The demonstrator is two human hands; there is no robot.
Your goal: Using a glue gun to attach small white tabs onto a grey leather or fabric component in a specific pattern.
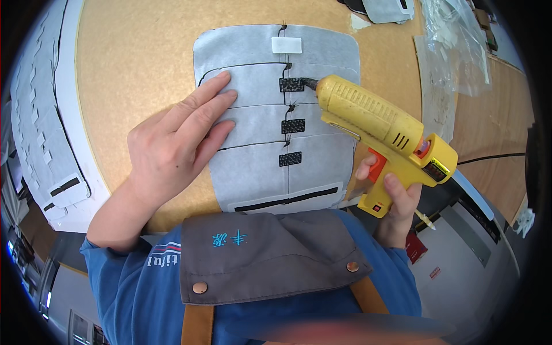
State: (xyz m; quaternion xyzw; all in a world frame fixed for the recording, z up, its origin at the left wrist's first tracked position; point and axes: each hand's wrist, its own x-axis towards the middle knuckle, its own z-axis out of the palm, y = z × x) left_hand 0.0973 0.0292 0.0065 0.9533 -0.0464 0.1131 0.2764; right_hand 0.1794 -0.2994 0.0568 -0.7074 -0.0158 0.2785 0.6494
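Note:
My right hand [399, 196] grips a yellow hot glue gun [371, 116], with a finger at its orange trigger [377, 165]. The dark nozzle [310, 83] meets the right end of a black textured patch [291, 85] on a grey sewn fabric panel [252, 172]. Two more black patches, a middle one [293, 126] and a lower one [290, 159], line up below it along the centre seam. Above sits a white rectangular patch [286, 45]. My left hand [172, 138] rests flat with its fingertips on the panel's left side, holding nothing.
Stacked grey panels with small white tabs [36, 112] lie on a white surface at left. The tan board [138, 51] lies under the work. Clear plastic bags [457, 43] are at upper right, near another grey piece [388, 9]. A black cord [491, 158] runs rightward from the gun.

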